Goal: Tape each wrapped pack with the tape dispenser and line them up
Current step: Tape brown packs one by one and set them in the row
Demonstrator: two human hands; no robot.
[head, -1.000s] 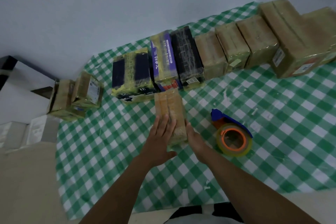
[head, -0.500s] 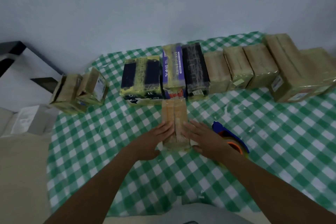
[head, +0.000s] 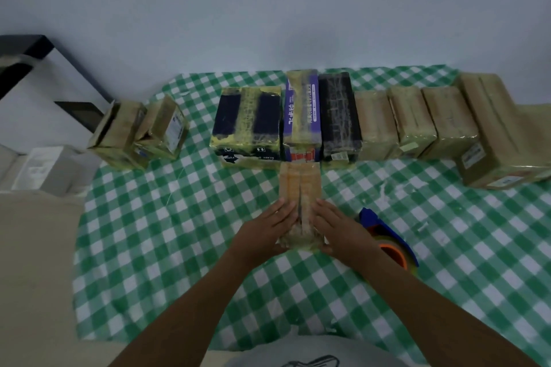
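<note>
A tan wrapped pack [head: 299, 188] lies lengthwise on the green checked tablecloth [head: 179, 232], its far end close to the row of packs. My left hand [head: 265, 232] rests flat on its near left part, fingers straight. My right hand [head: 340, 232] lies flat on its near right part. The tape dispenser [head: 387, 240], blue with an orange core, sits on the cloth just right of my right wrist, partly hidden by it. A row of taped packs [head: 340, 116] stands along the back, dark ones on the left, tan ones on the right.
Two small taped packs [head: 140, 131] stand apart at the cloth's left edge. A large tan box [head: 501, 140] ends the row at the right. White boxes [head: 44, 170] and a dark frame [head: 29, 50] lie off the table to the left. A wall rises behind.
Both hands slid onto the near end of the tan pack, the right moving from its side onto the top. The head camera tilted, so the row looks level.
</note>
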